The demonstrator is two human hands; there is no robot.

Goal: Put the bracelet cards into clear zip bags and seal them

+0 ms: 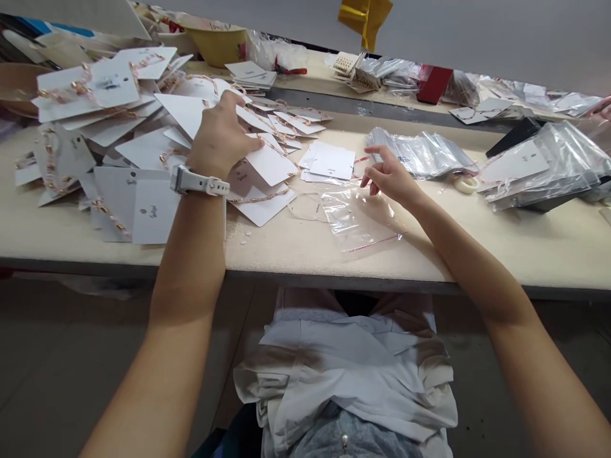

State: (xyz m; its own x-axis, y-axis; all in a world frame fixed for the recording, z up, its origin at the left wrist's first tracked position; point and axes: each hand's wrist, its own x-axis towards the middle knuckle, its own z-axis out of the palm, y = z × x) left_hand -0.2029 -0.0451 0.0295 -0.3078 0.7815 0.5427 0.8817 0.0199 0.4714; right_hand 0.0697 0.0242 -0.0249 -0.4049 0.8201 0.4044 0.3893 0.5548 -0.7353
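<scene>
My left hand [217,140], with a white watch [199,182] on its wrist, reaches over a heap of white cards [114,83] carrying pink and gold beaded bracelets. Its thumb stands well apart from the index finger, close to a card; the other fingertips are hidden. My right hand [391,177] hovers over a clear plastic bag [360,219] lying flat on the table. Its index finger stretches out while the others bend loosely, with nothing visible between them. Between the hands lies a small stack of white cards [329,159].
Behind my right hand lies a pile of clear bags [420,152], with a tape roll [465,184] beside it. Farther right, bagged cards [548,165] lean on a black holder. A yellow bowl [212,44] and a red box [433,84] stand at the back.
</scene>
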